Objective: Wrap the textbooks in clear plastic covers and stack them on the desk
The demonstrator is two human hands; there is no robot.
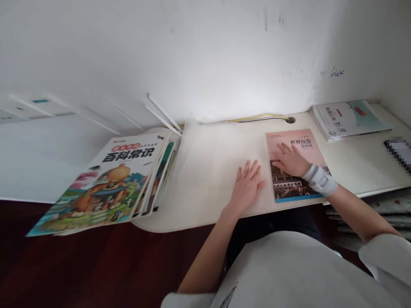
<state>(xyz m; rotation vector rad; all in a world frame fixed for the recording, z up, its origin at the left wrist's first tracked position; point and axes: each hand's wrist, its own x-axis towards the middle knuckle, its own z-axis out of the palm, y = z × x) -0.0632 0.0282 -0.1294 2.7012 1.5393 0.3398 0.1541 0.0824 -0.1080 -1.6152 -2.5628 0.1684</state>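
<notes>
My right hand (290,159) lies flat with fingers spread on a pink book (308,145) that rests on the white desk (212,162). A white band wraps that wrist. My left hand (247,184) lies flat on the bare desk just left of the book, fingers stretched out, thumb near the book's left edge. Neither hand holds anything.
A stack of colourful picture books (112,184) hangs over the desk's left end. Thin booklets (348,119) lie at the back right, a phone (400,152) at the right edge. A yellow cable (260,116) runs along the wall to a hole. Dark red floor lies below.
</notes>
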